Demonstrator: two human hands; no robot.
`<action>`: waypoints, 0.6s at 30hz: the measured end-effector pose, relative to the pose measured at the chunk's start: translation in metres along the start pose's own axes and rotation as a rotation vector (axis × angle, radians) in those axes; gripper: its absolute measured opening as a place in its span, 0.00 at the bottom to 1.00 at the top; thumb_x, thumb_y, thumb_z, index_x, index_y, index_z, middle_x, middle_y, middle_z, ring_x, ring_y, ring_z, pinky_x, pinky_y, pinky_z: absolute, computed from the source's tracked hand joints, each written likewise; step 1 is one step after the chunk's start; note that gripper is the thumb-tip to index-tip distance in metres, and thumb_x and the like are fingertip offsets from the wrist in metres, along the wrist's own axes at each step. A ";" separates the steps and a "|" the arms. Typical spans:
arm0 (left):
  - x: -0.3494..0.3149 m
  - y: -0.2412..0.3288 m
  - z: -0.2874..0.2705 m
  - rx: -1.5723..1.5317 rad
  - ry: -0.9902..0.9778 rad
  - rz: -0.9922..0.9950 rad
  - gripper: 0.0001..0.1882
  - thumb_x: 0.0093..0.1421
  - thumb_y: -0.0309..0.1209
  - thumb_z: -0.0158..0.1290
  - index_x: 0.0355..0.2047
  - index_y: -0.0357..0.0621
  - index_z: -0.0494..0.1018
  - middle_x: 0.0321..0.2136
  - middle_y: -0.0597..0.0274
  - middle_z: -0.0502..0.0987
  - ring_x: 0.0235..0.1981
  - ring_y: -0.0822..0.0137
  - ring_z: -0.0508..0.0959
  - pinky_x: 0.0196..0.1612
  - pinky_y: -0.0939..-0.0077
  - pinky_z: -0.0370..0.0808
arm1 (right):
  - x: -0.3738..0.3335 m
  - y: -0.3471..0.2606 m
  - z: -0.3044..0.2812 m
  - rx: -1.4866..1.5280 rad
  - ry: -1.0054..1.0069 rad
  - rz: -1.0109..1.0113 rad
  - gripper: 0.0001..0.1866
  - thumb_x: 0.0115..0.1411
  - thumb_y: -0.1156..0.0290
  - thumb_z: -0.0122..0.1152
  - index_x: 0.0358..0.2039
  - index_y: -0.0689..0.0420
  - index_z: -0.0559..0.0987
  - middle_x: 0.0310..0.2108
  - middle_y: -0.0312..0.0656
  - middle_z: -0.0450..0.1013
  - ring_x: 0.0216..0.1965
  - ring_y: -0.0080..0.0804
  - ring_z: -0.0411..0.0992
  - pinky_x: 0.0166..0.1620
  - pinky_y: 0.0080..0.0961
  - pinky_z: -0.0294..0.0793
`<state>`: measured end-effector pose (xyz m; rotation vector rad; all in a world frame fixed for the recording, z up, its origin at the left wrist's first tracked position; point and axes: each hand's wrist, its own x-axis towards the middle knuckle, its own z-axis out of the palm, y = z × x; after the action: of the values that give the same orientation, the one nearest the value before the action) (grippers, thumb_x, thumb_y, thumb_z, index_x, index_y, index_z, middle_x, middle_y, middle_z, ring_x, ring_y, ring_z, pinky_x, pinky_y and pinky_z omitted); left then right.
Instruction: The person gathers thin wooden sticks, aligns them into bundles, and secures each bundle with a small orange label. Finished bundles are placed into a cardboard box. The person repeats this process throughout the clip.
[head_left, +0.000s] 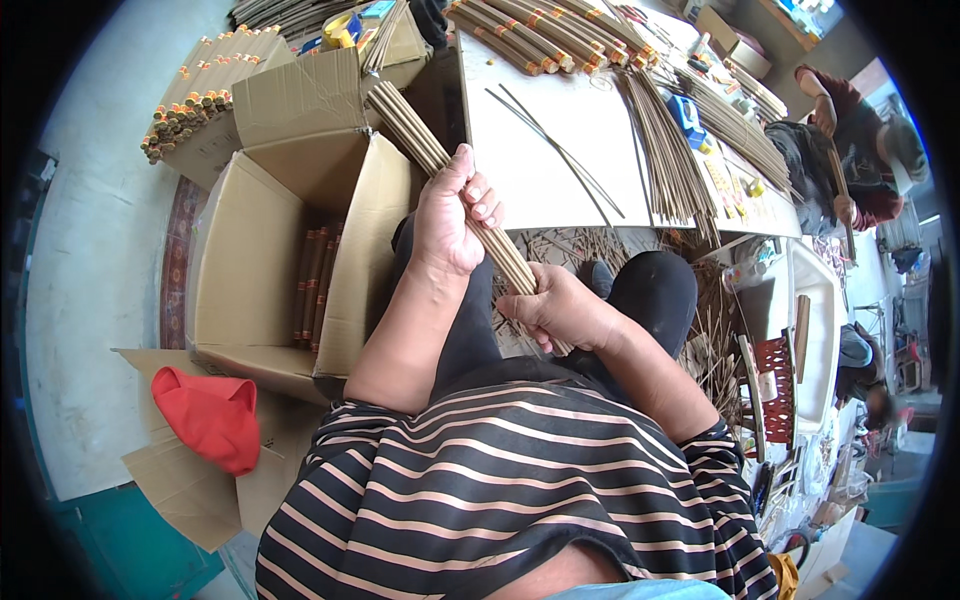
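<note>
A bundle of brown incense sticks [508,256] slants across my lap, its upper end leaning to the left. My left hand [452,215] is closed round its upper half, with the thumb laid along the sticks. Lower down, my right hand [562,306] is wrapped round the bundle near its lower end. No band or label shows on this bundle. Just ahead of my knees is a white table [540,190], where a few loose sticks [555,145] lie crossed and a larger spread of loose sticks [672,155] reaches over the near edge.
An open cardboard box [235,260] with several wrapped bundles [318,290] inside stands at my left. Labelled bundles [555,35] lie at the table's back, and more are stacked far left [215,75]. A red cloth [208,420] rests on cardboard. Another person [850,140] works at the right.
</note>
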<state>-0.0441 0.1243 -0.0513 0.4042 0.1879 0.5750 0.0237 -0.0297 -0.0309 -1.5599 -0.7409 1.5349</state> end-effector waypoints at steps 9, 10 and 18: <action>0.021 0.031 -0.034 -0.045 0.205 0.113 0.19 0.60 0.42 0.51 0.16 0.53 0.59 0.10 0.74 0.58 0.11 0.78 0.59 0.15 0.83 0.58 | 0.041 0.003 -0.095 -0.622 0.617 -0.214 0.19 0.60 0.57 0.53 0.36 0.64 0.75 0.27 0.41 0.74 0.31 0.27 0.71 0.36 0.25 0.71; 0.023 0.027 -0.037 -0.058 0.200 0.101 0.19 0.59 0.42 0.51 0.16 0.53 0.59 0.10 0.74 0.59 0.11 0.78 0.59 0.15 0.83 0.58 | 0.052 0.001 -0.113 -0.756 0.753 -0.219 0.15 0.58 0.62 0.55 0.36 0.63 0.76 0.31 0.45 0.75 0.34 0.32 0.73 0.38 0.28 0.71; 0.031 0.019 -0.044 -0.071 0.240 0.043 0.19 0.60 0.42 0.51 0.16 0.53 0.59 0.11 0.74 0.59 0.11 0.79 0.61 0.14 0.83 0.59 | 0.095 0.022 -0.160 -1.020 0.905 -0.053 0.11 0.54 0.65 0.55 0.31 0.60 0.76 0.36 0.52 0.72 0.38 0.46 0.72 0.43 0.34 0.70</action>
<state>-0.0406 0.1702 -0.0846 0.2699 0.3883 0.6700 0.1876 0.0174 -0.1087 -2.6196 -1.0303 0.1867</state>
